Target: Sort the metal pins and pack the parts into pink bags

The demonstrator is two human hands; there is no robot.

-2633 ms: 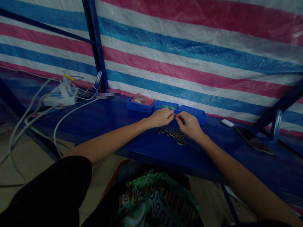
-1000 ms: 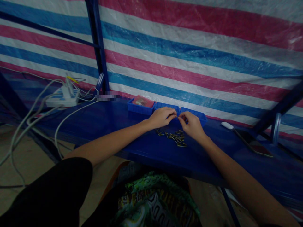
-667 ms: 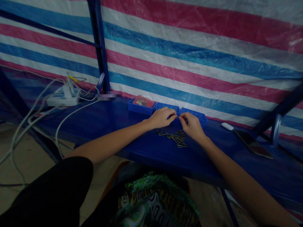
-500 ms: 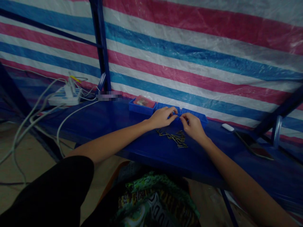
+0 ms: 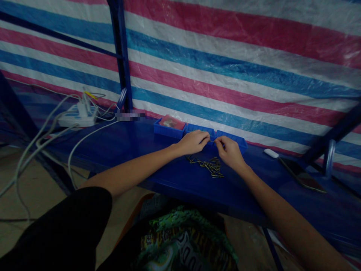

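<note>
My left hand (image 5: 193,141) and my right hand (image 5: 229,151) meet fingertip to fingertip above a blue table (image 5: 135,150). Both are pinched on a thin, small metal pin (image 5: 212,141) held between them. A loose pile of several similar brass-coloured pins (image 5: 209,166) lies on the table just below and in front of my hands. Right behind my hands stands a row of three small blue trays (image 5: 169,130); the left one holds something reddish.
A white power strip (image 5: 76,114) with plugs and grey cables sits at the table's far left. A small white object (image 5: 271,153) and a dark phone (image 5: 302,175) lie to the right. Blue frame posts and a striped tarp stand behind.
My hands stay pinched together over the pile with only small finger movements. The view has shifted slightly.
</note>
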